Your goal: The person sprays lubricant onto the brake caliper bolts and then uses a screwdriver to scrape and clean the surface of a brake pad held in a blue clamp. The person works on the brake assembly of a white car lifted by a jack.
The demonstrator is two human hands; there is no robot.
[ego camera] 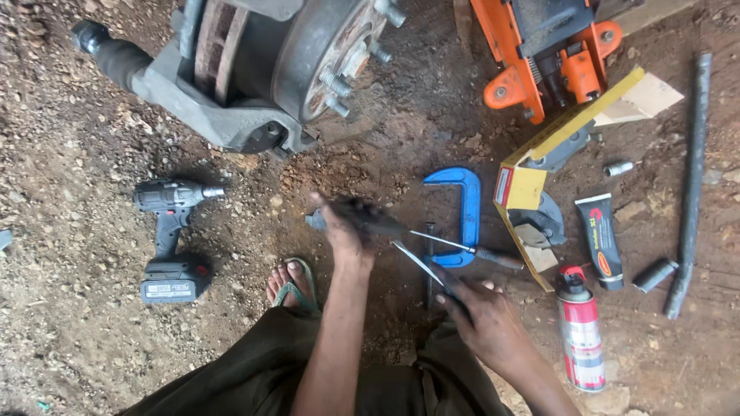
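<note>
Dark small part [362, 214], blurred, gripped in closed left hand [347, 235] over dirt ground [77, 154]; right hand [482, 320] closed around thin metal tool [422, 266], tip toward part. Blue clamp [461, 212] just beside.

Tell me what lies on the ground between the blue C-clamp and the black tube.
In the head view, an opened yellow cardboard box with grey metal parts in it lies between the blue C-clamp and the black tube.
</note>
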